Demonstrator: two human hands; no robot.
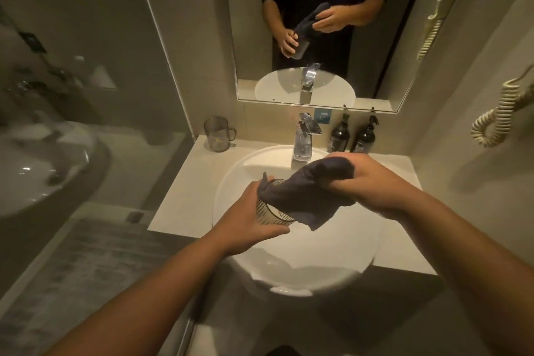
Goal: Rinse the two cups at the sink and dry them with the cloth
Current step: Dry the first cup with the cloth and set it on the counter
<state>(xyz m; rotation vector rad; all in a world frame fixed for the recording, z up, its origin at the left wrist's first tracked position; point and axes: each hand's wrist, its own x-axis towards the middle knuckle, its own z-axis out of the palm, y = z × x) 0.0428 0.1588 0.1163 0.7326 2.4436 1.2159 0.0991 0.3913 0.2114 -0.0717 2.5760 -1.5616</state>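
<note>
Over the round white basin (228, 182), left hand (245, 220) grips a clear ribbed cup (270, 215); right hand (372, 182), at two o'clock, clutches a dark blue cloth (303, 193) stuffed into it.

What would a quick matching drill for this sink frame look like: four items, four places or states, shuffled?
Items:
1. dark cloth
2. ribbed cup
3. clear mug
4. two dark pump bottles

Places or states:
A. standing alone on the counter, left of the faucet
B. held in the left hand, over the basin
C. at the back of the counter, right of the faucet
D. bunched in the right hand, one end tucked into a cup

Pairs: 1-D, 2-B, 3-A, 4-C
</note>
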